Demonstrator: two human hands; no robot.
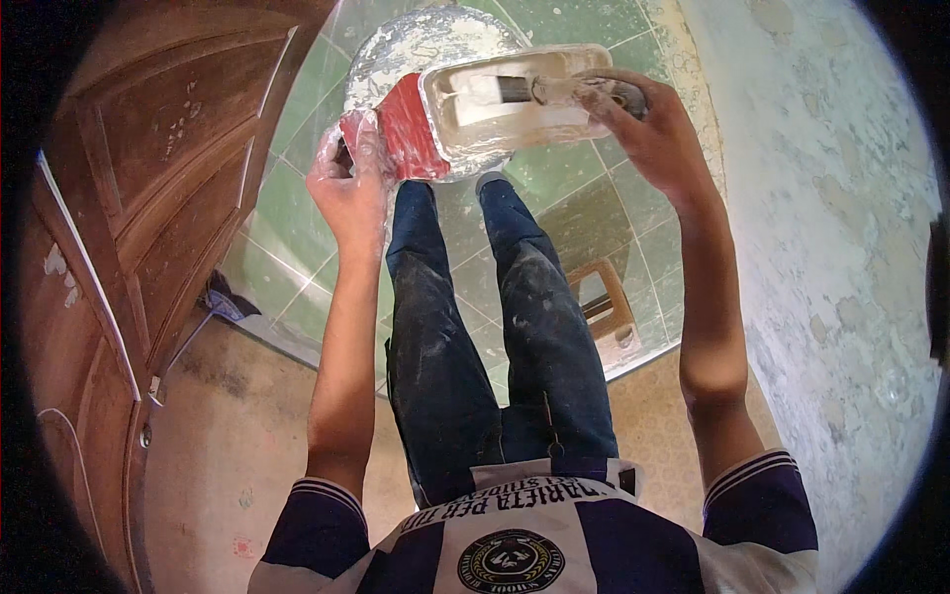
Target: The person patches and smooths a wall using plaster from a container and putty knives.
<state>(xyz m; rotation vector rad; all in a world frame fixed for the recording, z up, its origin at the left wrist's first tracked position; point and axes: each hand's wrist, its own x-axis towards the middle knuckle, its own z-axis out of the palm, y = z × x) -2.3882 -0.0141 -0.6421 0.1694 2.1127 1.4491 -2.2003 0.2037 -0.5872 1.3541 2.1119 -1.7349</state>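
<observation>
Left of the pale tray (534, 137), my left grip (348, 163) is pinching the red spreader (411, 129), its blade reaching the tray's edge; at the tray's right end, my right grip (653, 119) is clasping a handled tool (539, 90), its head pointing inward.

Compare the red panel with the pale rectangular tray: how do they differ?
The red panel is vividly coloured; the pale rectangular tray is whitish. The tray looks longer than the panel. The tray has a raised rim, whereas the panel looks flat. Both bear white smears.
</observation>
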